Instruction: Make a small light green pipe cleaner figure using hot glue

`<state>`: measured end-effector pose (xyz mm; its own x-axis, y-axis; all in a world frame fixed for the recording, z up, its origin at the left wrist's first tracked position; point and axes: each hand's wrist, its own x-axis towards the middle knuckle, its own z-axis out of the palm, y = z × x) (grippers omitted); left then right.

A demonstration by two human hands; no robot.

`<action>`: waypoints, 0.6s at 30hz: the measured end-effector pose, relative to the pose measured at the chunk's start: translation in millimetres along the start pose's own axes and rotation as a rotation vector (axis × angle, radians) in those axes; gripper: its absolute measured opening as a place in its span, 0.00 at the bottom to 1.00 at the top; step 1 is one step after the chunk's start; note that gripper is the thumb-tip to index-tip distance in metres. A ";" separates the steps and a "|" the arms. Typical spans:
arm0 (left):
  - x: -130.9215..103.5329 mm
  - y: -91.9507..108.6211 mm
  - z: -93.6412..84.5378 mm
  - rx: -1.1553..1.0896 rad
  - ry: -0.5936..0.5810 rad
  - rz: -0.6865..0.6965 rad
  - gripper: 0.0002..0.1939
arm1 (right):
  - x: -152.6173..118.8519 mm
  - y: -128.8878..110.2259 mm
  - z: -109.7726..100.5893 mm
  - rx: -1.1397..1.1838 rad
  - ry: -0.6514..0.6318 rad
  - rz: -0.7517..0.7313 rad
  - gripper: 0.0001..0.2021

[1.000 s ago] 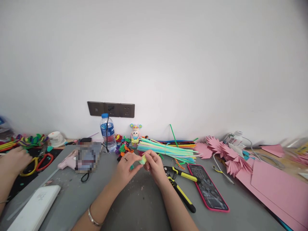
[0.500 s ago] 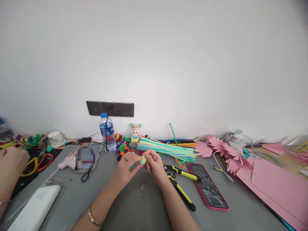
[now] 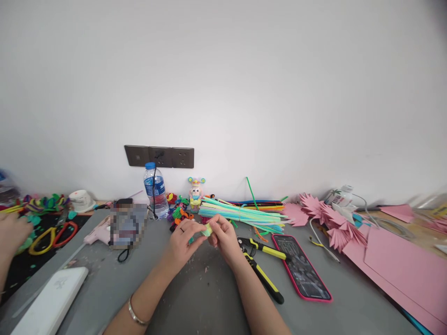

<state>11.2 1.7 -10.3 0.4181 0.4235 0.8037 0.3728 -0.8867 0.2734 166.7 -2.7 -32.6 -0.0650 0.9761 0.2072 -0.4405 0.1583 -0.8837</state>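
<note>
Pinching green piece (image 3: pixel 208 230) amid pliers (image 3: pixel 266 278), phone (image 3: pixel 305 270), pipe cleaners (image 3: pixel 240 214).

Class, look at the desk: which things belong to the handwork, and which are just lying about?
Handwork:
- yellow-green piece, pinched by left hand and right hand
- probably pipe cleaners, pliers

Lying about:
- phone
- bottle
- figurine

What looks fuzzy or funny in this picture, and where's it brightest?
Head view: blocky squares hide something beside the pink glue gun; head view: the other person's hand at the left edge looks soft; head view: the wall glows brightest mid-picture, dimmer towards the top corners.
</note>
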 end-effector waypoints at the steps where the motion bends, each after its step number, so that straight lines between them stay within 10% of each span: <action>1: 0.3 0.2 -0.1 0.001 -0.001 0.002 0.05 | -0.1 -0.2 0.1 0.002 -0.002 0.001 0.15; 18: -4.0 -3.0 2.3 -0.034 -0.028 -0.008 0.06 | -1.2 -0.9 -1.6 0.027 -0.049 -0.021 0.13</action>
<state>10.4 3.1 -15.6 0.4387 0.4349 0.7864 0.3481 -0.8890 0.2975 168.6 -3.8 -32.8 -0.0993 0.9641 0.2464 -0.4660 0.1738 -0.8676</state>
